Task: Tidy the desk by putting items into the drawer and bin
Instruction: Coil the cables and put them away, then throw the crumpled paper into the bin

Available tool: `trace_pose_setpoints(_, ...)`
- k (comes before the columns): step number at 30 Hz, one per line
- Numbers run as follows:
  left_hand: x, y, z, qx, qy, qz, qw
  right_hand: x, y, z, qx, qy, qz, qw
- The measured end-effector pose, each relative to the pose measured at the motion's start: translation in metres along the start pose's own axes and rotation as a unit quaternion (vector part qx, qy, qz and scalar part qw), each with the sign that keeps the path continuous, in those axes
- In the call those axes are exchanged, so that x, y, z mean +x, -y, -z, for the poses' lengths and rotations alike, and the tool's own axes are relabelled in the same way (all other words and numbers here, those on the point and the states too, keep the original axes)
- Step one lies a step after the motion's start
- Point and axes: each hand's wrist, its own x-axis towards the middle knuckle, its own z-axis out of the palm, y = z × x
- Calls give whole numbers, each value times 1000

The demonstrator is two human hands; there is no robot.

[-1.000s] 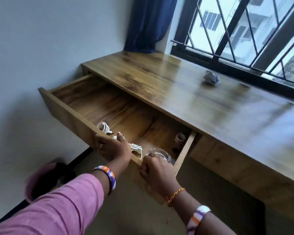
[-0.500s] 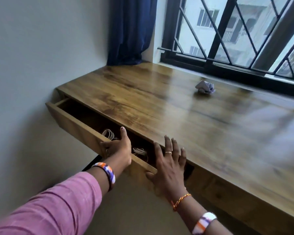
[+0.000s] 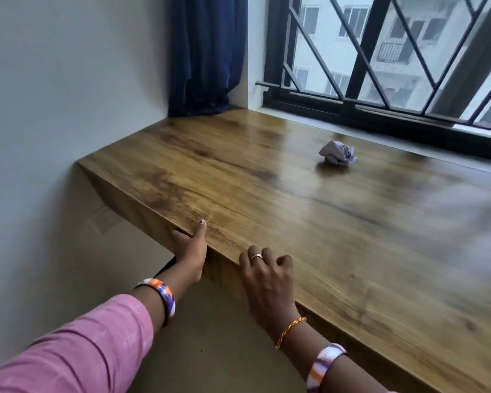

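Note:
The wooden desk (image 3: 338,239) has its drawer (image 3: 133,207) pushed fully in, its front flush under the front edge, so the contents are hidden. My left hand (image 3: 190,251) presses on the drawer front, thumb up over the desk's edge and fingers against the face. To its right, my right hand (image 3: 267,276) rests at the same edge with bent fingers, holding nothing. A crumpled ball of pale paper (image 3: 338,156) lies on the desk top near the window, well beyond both hands.
A grey wall (image 3: 68,95) bounds the desk on the left. A dark blue curtain (image 3: 207,58) hangs in the back corner. A barred window (image 3: 394,66) runs along the far edge. Beige floor (image 3: 224,336) shows below the desk. No bin is in view.
The drawer went from wide open to fully shut as both hands pushed its front in. The view rose and swung right, so the cables and glass inside are out of sight.

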Motion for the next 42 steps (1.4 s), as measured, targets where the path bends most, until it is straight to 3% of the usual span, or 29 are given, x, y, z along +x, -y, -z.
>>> trace_pose_setpoints(4,-3,-5,3,10,6,-2,1000,4,-8,7,13,50,42,998)
trace_pose_setpoints(6,-15,-11,2,129,-27,-7,991,6,-19,13,45,89,57,993)
trace_pose_setpoints(9,-46,-22,-10,302,16,-113,947,4,-47,33,141,149,45,978)
trace_pose_setpoints(11,-69,-34,-32,333,99,-223,911,-4,-72,44,147,155,10,977)
trace_pose_setpoints(13,-83,-57,-70,389,153,-324,849,-17,-102,52,141,128,-37,981)
trace_pose_setpoints(15,-88,-85,-113,417,193,-372,806,-29,-138,56,123,111,-96,981)
trace_pose_setpoints(17,-90,-113,-165,416,222,-393,790,-40,-178,58,96,98,-163,977)
trace_pose_setpoints(19,-86,-137,-214,416,207,-402,789,-52,-216,60,71,96,-214,970)
trace_pose_setpoints(23,-69,-170,-297,394,177,-336,837,-73,-267,68,68,98,-300,947)
trace_pose_setpoints(25,-67,-172,-323,407,180,-345,826,-79,-280,72,74,90,-330,937)
trace_pose_setpoints(28,-86,-159,-359,419,192,-450,765,-87,-293,73,75,91,-361,925)
trace_pose_setpoints(33,-155,-146,-383,482,203,-579,625,-101,-308,81,61,124,-357,924)
trace_pose_setpoints(39,-254,-107,-364,458,323,-678,475,-149,-324,109,-53,59,-342,936)
trace_pose_setpoints(42,-301,-85,-335,426,385,-687,446,-189,-340,134,-120,62,-371,919)
